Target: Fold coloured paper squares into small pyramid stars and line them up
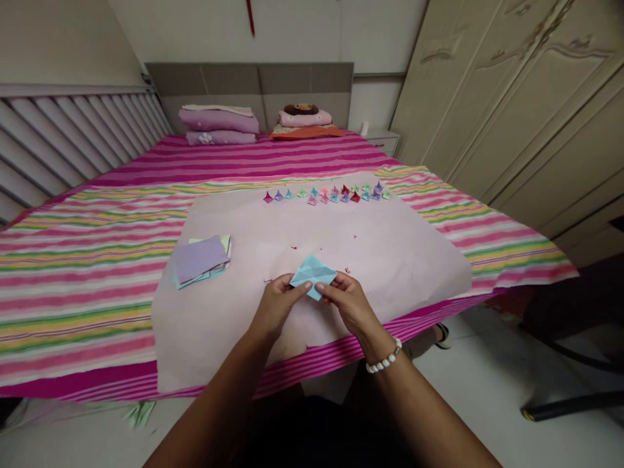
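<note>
A light-blue sheet of origami paper [312, 268], creased and diamond-shaped from here, is held up over the large pale paper. My left hand [280, 296] pinches its left side, thumb on top and fingers underneath. On the right side, my right hand [347, 296] grips it the same way, with a white bead bracelet on the wrist. Both thumbs meet near the paper's lower corner. To the left lies a stack of coloured paper [201, 259], purple on top with blue and green edges showing. Farther back stand several small folded paper pieces [335, 195] in many colours.
The pale paper sheet [234, 338] covers part of a striped bedspread [82, 286]. Small red scraps lie on it. Folded bedding [219, 123] and a second pile [306, 123] sit by the headboard [219, 81]. Wardrobe doors [511, 97] stand at the right.
</note>
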The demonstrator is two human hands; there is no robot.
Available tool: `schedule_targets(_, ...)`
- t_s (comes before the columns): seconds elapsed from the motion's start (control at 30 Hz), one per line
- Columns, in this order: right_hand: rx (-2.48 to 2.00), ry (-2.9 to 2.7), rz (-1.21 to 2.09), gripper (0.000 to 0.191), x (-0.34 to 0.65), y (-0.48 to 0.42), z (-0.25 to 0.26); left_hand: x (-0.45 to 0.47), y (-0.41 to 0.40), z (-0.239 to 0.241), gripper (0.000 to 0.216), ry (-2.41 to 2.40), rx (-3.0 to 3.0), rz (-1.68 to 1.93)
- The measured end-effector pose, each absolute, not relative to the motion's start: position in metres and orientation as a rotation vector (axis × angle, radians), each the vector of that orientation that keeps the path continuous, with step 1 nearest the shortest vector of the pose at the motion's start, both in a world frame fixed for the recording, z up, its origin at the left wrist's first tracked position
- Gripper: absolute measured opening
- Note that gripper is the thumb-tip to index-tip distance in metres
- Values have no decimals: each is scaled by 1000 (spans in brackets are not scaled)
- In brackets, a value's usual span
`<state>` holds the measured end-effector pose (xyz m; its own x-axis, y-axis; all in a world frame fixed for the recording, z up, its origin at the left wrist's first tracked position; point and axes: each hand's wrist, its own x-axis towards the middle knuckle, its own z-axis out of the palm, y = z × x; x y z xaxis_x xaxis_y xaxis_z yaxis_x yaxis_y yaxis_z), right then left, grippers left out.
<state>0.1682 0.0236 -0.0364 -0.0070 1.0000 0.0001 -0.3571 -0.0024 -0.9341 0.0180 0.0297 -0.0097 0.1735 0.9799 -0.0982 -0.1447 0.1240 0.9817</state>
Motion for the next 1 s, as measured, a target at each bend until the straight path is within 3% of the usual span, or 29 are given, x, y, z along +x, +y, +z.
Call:
schedule_targets(0.13,-962,-991,1378,21,165,21,-38,21,30,-13,23,1046,1186,1131)
schedule_targets(0.3,-965,-1003,1346,22,167,21,-42,14,33,-19,54,1108,1415,1360)
schedule_targets(0.5,-965,-1034,1331,20,167,21,-44,6,35,-16,32,994,1677,1353)
schedule_targets(1.0,-943,-1004,1438,23,163,17,-39,9,33,-9,20,1019,1382,1030)
